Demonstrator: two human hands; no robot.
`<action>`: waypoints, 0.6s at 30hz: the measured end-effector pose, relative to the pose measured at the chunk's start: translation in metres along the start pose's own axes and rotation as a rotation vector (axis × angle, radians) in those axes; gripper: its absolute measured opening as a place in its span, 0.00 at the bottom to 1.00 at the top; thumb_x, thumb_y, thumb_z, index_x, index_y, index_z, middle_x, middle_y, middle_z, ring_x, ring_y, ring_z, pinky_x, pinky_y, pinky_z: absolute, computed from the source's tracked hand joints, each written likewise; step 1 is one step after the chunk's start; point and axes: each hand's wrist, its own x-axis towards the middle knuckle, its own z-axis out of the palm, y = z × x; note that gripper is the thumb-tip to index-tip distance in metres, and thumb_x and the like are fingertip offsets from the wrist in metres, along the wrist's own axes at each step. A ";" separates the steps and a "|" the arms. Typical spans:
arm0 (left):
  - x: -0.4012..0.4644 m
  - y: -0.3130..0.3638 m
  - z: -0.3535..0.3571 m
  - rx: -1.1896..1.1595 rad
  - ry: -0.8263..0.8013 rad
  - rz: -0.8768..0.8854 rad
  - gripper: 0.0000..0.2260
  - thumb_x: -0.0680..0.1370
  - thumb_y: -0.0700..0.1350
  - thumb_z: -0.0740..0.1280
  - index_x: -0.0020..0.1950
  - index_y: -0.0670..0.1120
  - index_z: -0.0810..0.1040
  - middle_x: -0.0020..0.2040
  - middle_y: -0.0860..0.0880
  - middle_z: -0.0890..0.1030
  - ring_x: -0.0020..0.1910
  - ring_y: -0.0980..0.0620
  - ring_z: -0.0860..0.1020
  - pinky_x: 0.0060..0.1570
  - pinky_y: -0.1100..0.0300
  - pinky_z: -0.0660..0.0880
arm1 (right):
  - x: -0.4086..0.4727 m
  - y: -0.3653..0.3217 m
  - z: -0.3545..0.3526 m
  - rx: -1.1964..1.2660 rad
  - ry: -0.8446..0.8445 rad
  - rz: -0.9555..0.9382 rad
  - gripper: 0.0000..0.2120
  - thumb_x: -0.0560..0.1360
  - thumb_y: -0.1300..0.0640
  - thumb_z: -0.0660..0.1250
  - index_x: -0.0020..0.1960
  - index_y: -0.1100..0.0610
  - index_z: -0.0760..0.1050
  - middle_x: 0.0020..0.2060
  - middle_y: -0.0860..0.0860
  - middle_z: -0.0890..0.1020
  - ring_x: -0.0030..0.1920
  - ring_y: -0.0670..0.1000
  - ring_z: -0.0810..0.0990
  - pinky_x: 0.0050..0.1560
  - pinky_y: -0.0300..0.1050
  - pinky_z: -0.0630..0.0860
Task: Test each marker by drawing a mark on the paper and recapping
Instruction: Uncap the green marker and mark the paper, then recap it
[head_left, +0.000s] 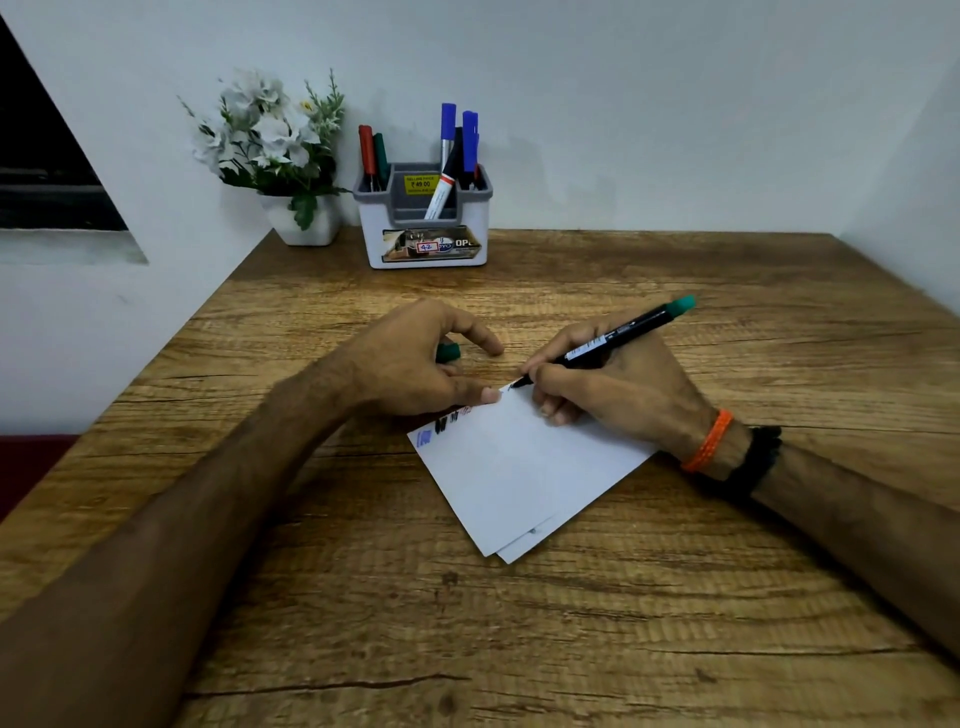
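White paper (519, 467) lies tilted on the wooden table (519, 623), with blue, black and red marks along its upper left edge. My right hand (618, 389) grips a black marker with a green end (623, 330), its tip touching the paper's top corner. My left hand (415, 358) holds the green cap (448, 352) in its curled fingers, while its thumb presses the paper's edge. A white and grey holder (426, 228) at the back carries several more markers: red, green, blue, and one leaning black-capped one.
A white pot of artificial flowers (275, 156) stands left of the holder against the wall. The table's left edge runs diagonally along the wall. A second sheet peeks out under the paper's lower corner.
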 end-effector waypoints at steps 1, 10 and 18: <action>0.000 0.000 0.000 0.000 0.000 -0.002 0.17 0.69 0.50 0.76 0.57 0.54 0.80 0.29 0.60 0.66 0.24 0.66 0.71 0.32 0.67 0.66 | -0.001 0.000 0.000 -0.011 -0.010 -0.008 0.03 0.73 0.67 0.70 0.44 0.66 0.83 0.31 0.58 0.85 0.28 0.49 0.82 0.29 0.37 0.78; 0.000 0.001 0.000 0.008 -0.007 0.007 0.18 0.69 0.50 0.76 0.58 0.54 0.80 0.47 0.60 0.72 0.23 0.64 0.70 0.31 0.68 0.65 | 0.000 0.000 0.000 -0.027 -0.014 -0.024 0.03 0.72 0.68 0.70 0.42 0.66 0.83 0.30 0.58 0.84 0.27 0.49 0.82 0.29 0.37 0.79; 0.000 0.000 0.000 0.011 -0.011 0.002 0.18 0.69 0.50 0.76 0.58 0.53 0.80 0.41 0.58 0.76 0.34 0.57 0.77 0.32 0.67 0.67 | 0.001 0.001 0.001 -0.028 0.005 -0.028 0.03 0.71 0.68 0.70 0.41 0.66 0.83 0.29 0.57 0.84 0.26 0.48 0.81 0.28 0.37 0.77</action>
